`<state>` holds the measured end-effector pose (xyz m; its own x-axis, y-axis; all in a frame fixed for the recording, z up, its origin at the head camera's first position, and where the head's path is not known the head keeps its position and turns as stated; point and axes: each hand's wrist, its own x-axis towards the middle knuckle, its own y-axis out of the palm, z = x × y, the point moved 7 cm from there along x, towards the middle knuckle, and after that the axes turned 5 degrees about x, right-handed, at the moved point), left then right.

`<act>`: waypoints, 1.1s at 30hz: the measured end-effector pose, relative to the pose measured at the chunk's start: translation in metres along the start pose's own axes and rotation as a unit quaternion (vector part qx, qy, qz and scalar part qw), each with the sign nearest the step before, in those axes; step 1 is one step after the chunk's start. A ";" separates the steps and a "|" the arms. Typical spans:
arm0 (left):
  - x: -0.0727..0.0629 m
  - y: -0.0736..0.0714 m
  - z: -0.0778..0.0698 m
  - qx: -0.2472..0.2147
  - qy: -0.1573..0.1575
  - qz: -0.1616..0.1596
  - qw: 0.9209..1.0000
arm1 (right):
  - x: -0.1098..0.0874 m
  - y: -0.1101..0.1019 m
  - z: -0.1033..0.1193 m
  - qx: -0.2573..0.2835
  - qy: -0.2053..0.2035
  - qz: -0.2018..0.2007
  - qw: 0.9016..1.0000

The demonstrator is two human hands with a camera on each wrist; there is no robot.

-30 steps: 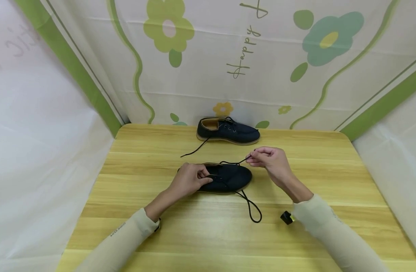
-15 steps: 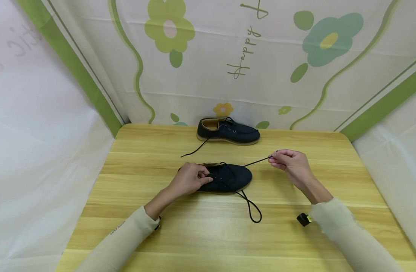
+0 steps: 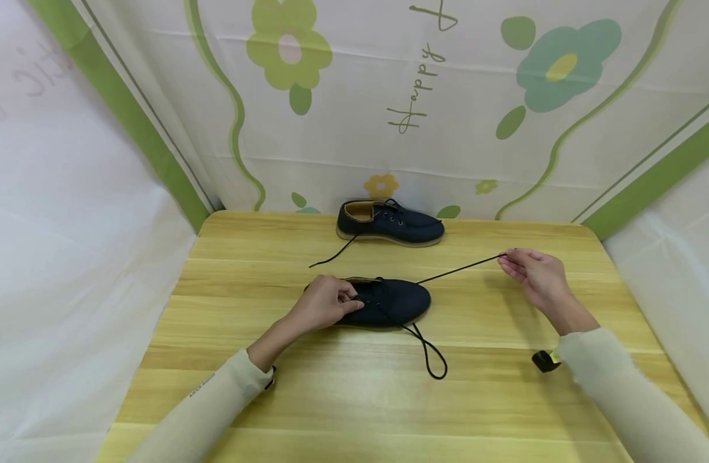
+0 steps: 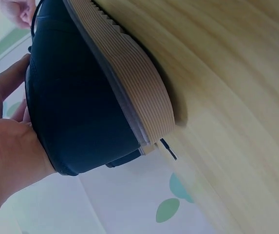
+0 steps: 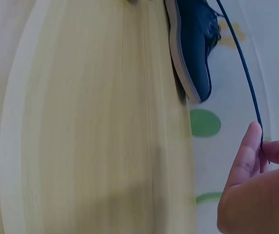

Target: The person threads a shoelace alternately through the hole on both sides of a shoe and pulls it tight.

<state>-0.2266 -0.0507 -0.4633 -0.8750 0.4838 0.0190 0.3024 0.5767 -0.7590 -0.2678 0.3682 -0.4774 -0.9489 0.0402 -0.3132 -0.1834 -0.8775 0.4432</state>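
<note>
A dark navy lace-up shoe (image 3: 409, 299) lies lengthwise on the table, toe to the right. My left hand (image 3: 322, 303) pinches its upper beside the eyelets; in the left wrist view the shoe's heel (image 4: 81, 97) hides most of those fingers. Between thumb and fingertips, my right hand (image 3: 540, 275) grips the end of a black shoelace (image 3: 461, 266). That lace runs straight and taut from the shoe up to the right. In the right wrist view its tip sticks out past the fingers (image 5: 244, 158). The lace's other part makes a loose loop (image 3: 437, 366) on the table.
A matching shoe (image 3: 415, 226) stands at the table's back edge, one lace end (image 3: 334, 257) trailing left. Behind it hangs a flower-printed curtain (image 3: 354, 128). The wooden table (image 3: 354, 411) spreads under both arms.
My right hand has moved right and away from the shoe, drawing the lace from slack to a long straight line. My left hand and the near shoe have stayed put.
</note>
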 end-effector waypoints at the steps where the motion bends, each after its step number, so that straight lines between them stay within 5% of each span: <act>1: 0.000 0.000 0.000 0.001 -0.001 0.000 1.000 | 0.001 -0.004 0.002 0.005 0.001 -0.005 1.000; 23: 0.001 -0.002 -0.006 0.069 0.022 -0.045 0.996 | 0.002 -0.056 0.016 -0.003 -0.019 -0.070 0.997; 28: 0.001 -0.001 -0.005 0.076 0.028 -0.048 0.996 | 0.001 -0.055 0.015 0.003 -0.004 -0.076 0.997; 33: 0.000 0.000 -0.004 0.089 0.035 -0.056 0.994 | -0.001 -0.040 0.019 0.021 -0.001 -0.040 0.999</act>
<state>-0.2251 -0.0484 -0.4604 -0.8693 0.4707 0.1510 0.1269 0.5077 -0.8521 -0.2646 0.4129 -0.4787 -0.9314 0.1106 -0.3468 -0.2692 -0.8505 0.4518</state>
